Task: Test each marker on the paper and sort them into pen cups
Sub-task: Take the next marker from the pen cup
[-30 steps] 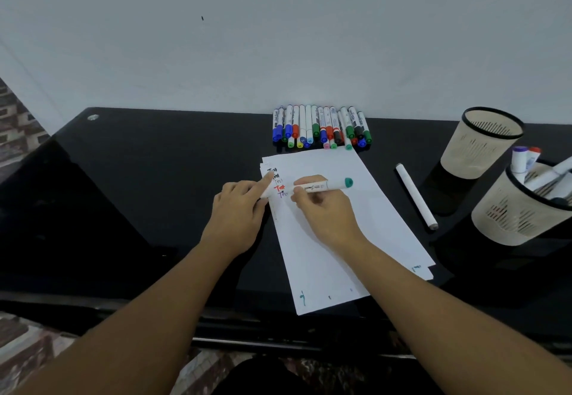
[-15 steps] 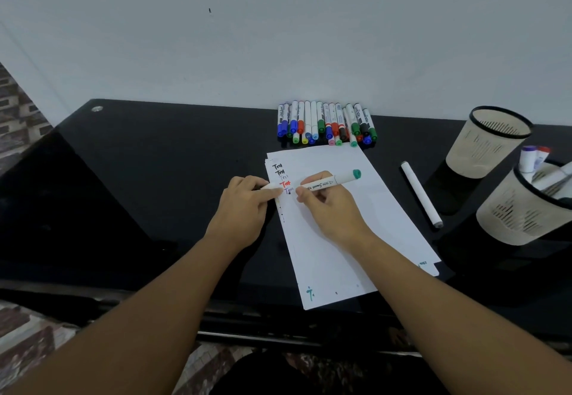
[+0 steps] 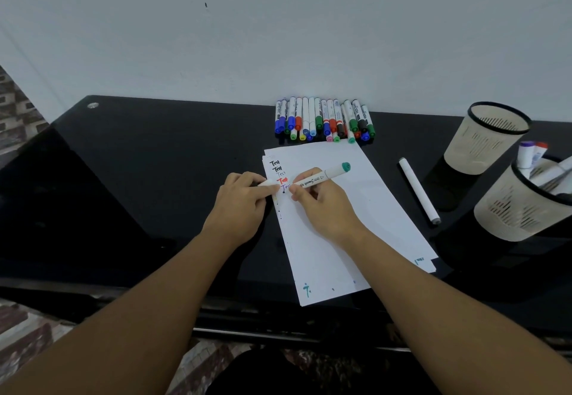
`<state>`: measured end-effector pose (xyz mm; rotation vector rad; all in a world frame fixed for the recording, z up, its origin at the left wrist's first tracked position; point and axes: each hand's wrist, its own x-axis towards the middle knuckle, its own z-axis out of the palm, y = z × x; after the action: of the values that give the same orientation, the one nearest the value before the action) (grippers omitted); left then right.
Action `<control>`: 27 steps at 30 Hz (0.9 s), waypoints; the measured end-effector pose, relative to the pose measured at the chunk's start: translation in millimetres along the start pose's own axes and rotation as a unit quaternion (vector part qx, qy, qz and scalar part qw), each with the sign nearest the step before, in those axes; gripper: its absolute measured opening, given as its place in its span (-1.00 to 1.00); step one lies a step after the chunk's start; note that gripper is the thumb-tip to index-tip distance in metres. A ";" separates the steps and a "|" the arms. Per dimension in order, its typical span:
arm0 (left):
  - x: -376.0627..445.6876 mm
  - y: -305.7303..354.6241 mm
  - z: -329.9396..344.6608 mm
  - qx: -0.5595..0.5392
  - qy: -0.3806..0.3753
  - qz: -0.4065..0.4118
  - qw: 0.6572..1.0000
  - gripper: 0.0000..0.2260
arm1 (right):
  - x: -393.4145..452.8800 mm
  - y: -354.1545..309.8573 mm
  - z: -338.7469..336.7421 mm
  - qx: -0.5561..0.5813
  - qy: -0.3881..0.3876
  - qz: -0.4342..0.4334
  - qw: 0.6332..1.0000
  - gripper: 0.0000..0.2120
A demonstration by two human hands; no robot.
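Paper, a small stack of white sheets, lies slightly askew on the glossy black table, with several short test words in black, grey, red and purple stacked near its upper left corner. The right hand pinches a white marker with a teal end cap between thumb and curled fingers, the barrel tilted up and to the right while the writing end sits just beside the purple word; the tip itself is hidden behind the fingers, so I cannot tell whether it touches the sheet. The left hand rests at the paper's left edge, its fingers curled and its thumb and forefinger pinching a small white piece, likely the marker's cap. At the back of the table, against the pale wall, a row of markers lies side by side, caps in blue, red, green, black, yellow and pink pointing toward the paper. A single white marker lies alone on the table to the right of the sheets. Two cream mesh pen cups with black rims stand at the far right: the farther pen cup shows no markers inside, and the nearer pen cup holds several, among them one purple-capped and one red-capped.
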<state>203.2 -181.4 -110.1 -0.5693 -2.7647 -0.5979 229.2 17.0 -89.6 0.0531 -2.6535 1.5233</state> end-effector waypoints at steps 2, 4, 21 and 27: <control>-0.3 0.8 -0.1 -0.001 0.000 0.000 1.000 -0.69 | 0.1 0.4 0.2 -0.004 -0.005 -0.003 1.000 -0.91; -0.4 1.7 -0.2 -0.004 0.000 -0.001 1.000 -0.69 | -0.3 0.1 -0.2 -0.010 -0.006 -0.005 1.000 -0.89; -1.5 3.1 -0.2 -0.017 0.001 -0.009 1.000 -0.70 | -4.9 -2.7 -4.4 0.001 0.001 0.018 1.000 -0.92; -0.7 2.4 -0.4 -0.015 -0.002 -0.012 1.000 -0.69 | -3.4 -3.8 -3.5 -0.010 0.001 0.021 1.000 -0.90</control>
<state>204.9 -179.8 -109.1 -0.5445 -2.7737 -0.6464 233.1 18.1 -84.8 -0.0046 -2.6843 1.5081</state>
